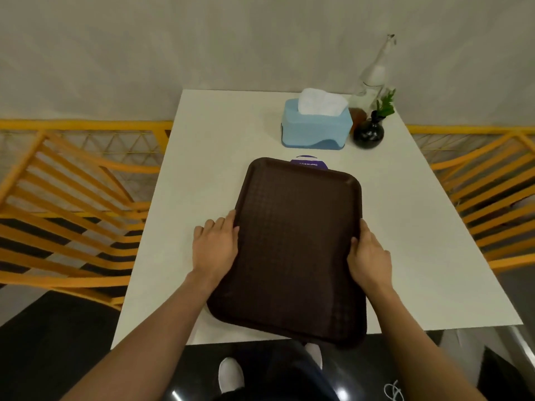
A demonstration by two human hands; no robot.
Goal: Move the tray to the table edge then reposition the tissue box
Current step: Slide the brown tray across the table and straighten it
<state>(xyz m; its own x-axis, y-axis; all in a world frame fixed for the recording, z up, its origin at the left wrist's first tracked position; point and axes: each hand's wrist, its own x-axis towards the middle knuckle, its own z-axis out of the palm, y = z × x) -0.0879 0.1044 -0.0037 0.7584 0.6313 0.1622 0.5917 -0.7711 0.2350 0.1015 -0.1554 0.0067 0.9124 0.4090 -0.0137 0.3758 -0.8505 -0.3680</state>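
Left hand [215, 246] and right hand [369, 256], fingers curled, grip the tray's [295, 241] 2 sides.

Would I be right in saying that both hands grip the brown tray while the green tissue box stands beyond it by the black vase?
Not quite: the head view shows the tissue box is blue. Both the left hand and right hand grip the brown tray, and the box stands beyond it by the black vase.
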